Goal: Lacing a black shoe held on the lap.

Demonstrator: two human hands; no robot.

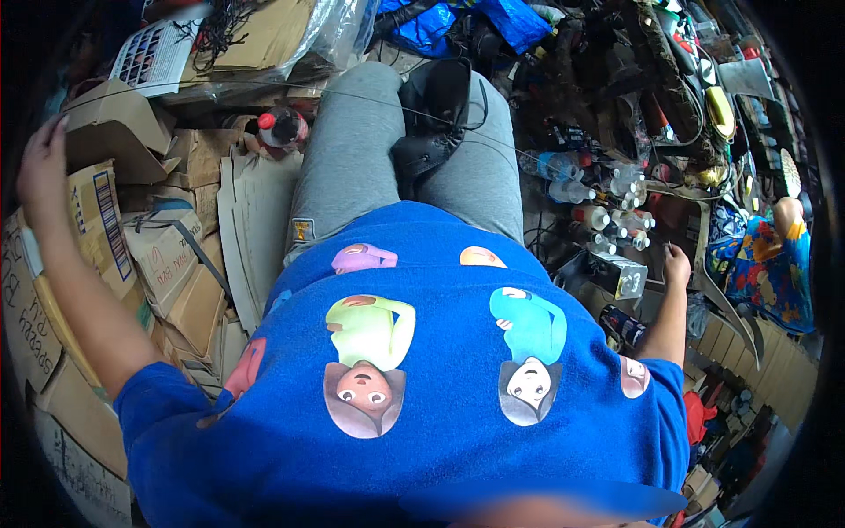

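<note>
Between the knees (368,110) sits a black shoe (433,123). The left hand (42,167) pinches a thin thread (352,94); fingertips of the right hand (676,267) meet, on what I cannot tell. Cardboard boxes (167,264) crowd the left, bottles (632,220) the right; blue plastic (515,25) lies beyond.

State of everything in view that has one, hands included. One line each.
Left hand: out wide, fingers closed on thread
Right hand: out wide, fingers closed; contents unclear
Thread: stretched out both sides of shoe
Shoe: between the thighs
Red-capped bottle: cap on
Carton: open, flap raised
Blue plastic: crumpled
</note>
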